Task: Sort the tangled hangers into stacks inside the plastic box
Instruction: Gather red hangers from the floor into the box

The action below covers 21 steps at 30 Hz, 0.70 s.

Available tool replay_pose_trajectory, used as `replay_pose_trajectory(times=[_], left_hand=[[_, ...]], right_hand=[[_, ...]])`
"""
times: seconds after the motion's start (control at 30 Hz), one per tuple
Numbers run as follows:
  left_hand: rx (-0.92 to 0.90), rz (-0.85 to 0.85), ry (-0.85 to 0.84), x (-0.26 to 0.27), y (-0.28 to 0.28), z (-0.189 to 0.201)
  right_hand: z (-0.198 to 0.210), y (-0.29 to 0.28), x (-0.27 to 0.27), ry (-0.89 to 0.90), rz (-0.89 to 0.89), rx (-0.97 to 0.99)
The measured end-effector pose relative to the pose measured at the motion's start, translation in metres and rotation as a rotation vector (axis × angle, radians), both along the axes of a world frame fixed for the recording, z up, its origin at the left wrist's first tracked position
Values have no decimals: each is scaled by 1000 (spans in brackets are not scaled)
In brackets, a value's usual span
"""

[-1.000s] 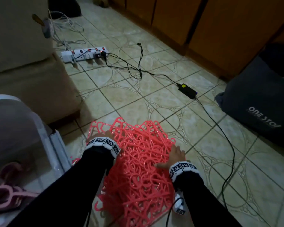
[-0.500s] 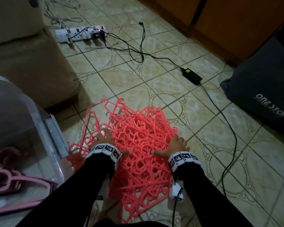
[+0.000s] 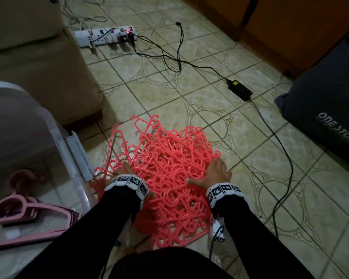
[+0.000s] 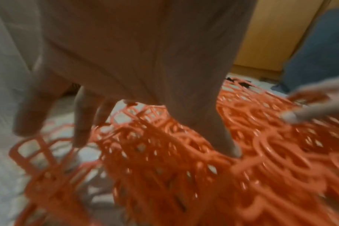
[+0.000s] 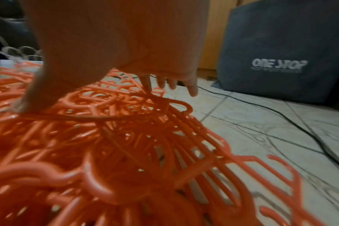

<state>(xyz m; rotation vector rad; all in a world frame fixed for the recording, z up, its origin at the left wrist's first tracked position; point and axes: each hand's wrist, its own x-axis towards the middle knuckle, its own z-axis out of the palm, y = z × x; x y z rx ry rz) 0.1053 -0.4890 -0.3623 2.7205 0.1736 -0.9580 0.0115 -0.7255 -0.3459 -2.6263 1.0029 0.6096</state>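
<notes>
**Still at the tangle, nothing separated yet**

We are pressing the coral hangers (image 3: pixel 169 184) heaped on the floor beside the plastic box (image 3: pixel 69 150) — left hand (image 3: pixel 123 169) and right hand (image 3: pixel 217 171) spread, fingers released, grasping nothing. Next we judge one hanger needs teasing free. A dark bag (image 3: pixel 322 109) is reading "ONE STOP".

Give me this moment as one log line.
Left hand: resting on hanger pile | right hand: resting on pile | plastic box: holds pink hangers

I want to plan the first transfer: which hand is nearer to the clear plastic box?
Left. The left hand rests on the pile's edge beside the clear plastic box; the right hand is on the pile's far side.
</notes>
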Motion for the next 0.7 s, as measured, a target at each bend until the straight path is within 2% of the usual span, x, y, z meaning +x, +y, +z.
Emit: replay_pose_trajectory(times=[0.1, 0.17, 0.27, 0.37, 0.43, 0.5, 0.6, 0.7], left_hand=[[96, -197, -124, -14, -7, 8], [95, -260, -183, -20, -13, 7], [-115, -62, -179, -16, -19, 11], [-353, 273, -226, -11, -20, 18], [-346, 432, -208, -6, -16, 20], [-224, 366, -49, -4, -13, 24], [-262, 168, 204, -12, -18, 24], [-183, 39, 224, -20, -29, 25]], right_hand=[[-1, 10, 4, 9, 57, 8], [-2, 15, 6, 4, 58, 7], [-2, 13, 10, 38, 7, 33], [-2, 13, 14, 47, -22, 36], [-2, 14, 15, 48, -37, 45], [0, 16, 15, 44, -45, 44], [2, 18, 15, 48, -56, 61], [3, 20, 15, 29, -40, 44]])
